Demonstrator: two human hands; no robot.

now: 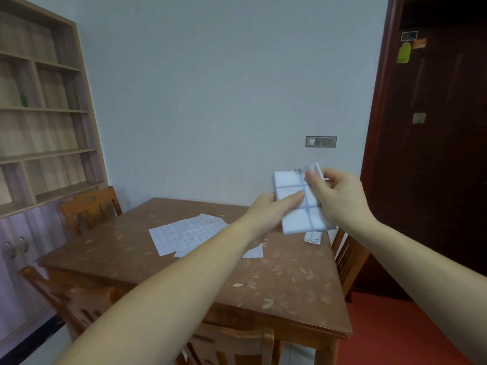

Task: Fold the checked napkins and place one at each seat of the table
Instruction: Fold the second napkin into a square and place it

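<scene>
Our left hand (271, 206) and right hand (336, 196) pinching a folded white blue-checked cloth napkin (296, 216), raised above the right edge of a brown leaf-patterned wooden table (290, 285)

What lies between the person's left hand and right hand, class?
A folded checked napkin, held up: the left hand grips its left edge, the right hand pinches its upper right part. Shown in the head view.
</scene>
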